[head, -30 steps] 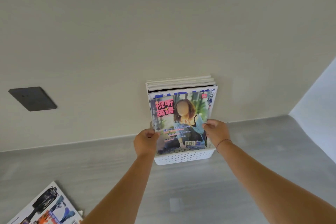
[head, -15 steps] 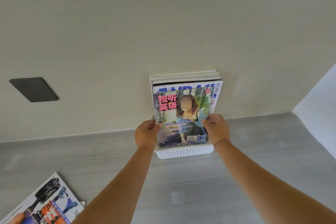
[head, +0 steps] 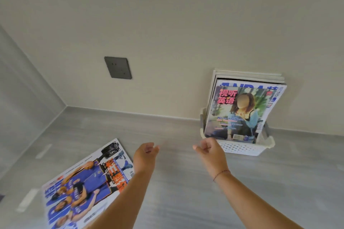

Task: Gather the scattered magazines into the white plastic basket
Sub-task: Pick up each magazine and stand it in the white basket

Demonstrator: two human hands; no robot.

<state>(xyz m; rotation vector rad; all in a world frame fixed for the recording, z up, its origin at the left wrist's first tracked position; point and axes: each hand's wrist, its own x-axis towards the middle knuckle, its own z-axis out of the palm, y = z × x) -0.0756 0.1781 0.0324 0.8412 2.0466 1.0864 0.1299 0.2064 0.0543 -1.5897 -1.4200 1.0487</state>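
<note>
Grey floor (head: 176, 201) meets a beige wall (head: 167, 24) bearing a dark switch plate (head: 118, 67). Basketball magazine (head: 83, 186) lies flat, long axis diagonal. Left hand (head: 145, 156) and right hand (head: 211, 151) hover empty, fingers loosely curled. Magazines (head: 240, 111) stand upright in the white basket (head: 242, 148).

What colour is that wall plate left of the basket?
Dark grey wall plate, seen in the head view.
</note>
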